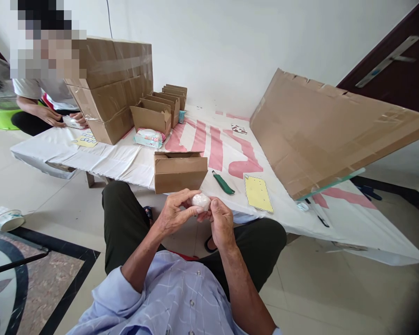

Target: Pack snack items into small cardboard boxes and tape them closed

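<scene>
A small white rounded lump [201, 201], glossy as if wrapped in clear plastic, sits between my hands above my lap. My left hand [177, 209] grips it from the left with thumb and fingers. On its right side my right hand [220, 218] pinches the edge; the exact contact is partly hidden. Just beyond stands a brown cardboard box [180, 173] at the table's near edge. A green utility knife [223, 182] lies to its right, and farther right is a yellow card [259, 193] with small marks.
A pack of wipes [149, 138] lies by a row of open small boxes [150, 116]. Large cardboard pieces stand left [115, 83] and right [335, 135] on the cloth-covered table [125, 160]. At far left another person's hands [70, 120] hold something white. A black-handled tool [321, 218] lies right.
</scene>
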Demonstrator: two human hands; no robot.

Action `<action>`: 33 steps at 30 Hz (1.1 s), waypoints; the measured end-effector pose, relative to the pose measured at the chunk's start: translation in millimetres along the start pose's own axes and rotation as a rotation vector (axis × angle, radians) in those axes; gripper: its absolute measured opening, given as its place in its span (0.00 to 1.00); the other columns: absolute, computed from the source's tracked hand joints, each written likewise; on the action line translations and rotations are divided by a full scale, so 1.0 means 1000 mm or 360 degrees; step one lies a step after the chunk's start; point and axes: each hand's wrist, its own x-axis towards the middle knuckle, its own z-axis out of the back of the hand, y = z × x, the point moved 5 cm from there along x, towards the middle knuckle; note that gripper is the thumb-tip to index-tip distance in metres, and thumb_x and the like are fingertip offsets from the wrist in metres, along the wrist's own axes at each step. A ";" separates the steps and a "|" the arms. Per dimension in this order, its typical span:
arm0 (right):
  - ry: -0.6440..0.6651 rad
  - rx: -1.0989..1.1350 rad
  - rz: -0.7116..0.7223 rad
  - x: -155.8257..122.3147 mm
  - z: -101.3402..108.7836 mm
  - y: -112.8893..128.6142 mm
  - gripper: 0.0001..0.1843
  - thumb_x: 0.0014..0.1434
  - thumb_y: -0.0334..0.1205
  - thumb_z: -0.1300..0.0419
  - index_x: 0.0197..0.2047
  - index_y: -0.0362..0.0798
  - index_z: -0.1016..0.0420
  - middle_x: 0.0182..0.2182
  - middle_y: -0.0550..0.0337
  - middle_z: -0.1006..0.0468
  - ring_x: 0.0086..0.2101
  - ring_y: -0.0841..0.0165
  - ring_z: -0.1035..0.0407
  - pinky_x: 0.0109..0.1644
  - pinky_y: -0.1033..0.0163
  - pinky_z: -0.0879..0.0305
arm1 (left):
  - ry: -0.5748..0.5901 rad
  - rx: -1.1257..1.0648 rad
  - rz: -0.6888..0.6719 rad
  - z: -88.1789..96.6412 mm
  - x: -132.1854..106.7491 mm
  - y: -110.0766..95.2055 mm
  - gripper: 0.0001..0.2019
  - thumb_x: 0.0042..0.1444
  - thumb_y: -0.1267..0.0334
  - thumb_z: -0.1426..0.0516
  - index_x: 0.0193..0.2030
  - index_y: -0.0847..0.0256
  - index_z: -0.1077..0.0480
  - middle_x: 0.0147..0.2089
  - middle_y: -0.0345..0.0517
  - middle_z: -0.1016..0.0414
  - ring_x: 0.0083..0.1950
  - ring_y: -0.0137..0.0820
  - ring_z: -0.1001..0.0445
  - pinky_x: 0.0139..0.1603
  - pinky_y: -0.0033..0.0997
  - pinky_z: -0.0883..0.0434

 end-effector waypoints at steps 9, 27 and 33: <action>-0.0015 -0.0177 0.0093 0.000 0.002 0.011 0.25 0.67 0.65 0.34 0.34 0.51 0.18 0.22 0.62 0.22 0.24 0.66 0.30 0.32 0.59 0.29 | 0.0011 0.0039 0.0091 -0.003 0.000 0.002 0.19 0.63 0.51 0.30 0.56 0.59 0.16 0.36 0.43 0.21 0.33 0.28 0.32 0.35 0.28 0.33; 0.0005 -0.0083 0.0038 -0.004 0.002 0.004 0.27 0.64 0.65 0.30 0.52 0.51 0.15 0.35 0.58 0.14 0.26 0.67 0.27 0.34 0.59 0.24 | 0.0124 0.0184 0.0013 0.000 -0.005 0.006 0.22 0.63 0.50 0.29 0.60 0.55 0.17 0.46 0.49 0.14 0.38 0.32 0.25 0.41 0.30 0.28; -0.0018 -0.0206 0.0088 -0.004 0.000 0.003 0.27 0.67 0.66 0.34 0.49 0.48 0.15 0.29 0.60 0.18 0.27 0.68 0.27 0.34 0.62 0.25 | 0.0137 0.0165 0.0170 0.002 -0.005 0.006 0.22 0.65 0.46 0.32 0.56 0.60 0.15 0.41 0.49 0.15 0.36 0.32 0.26 0.40 0.29 0.29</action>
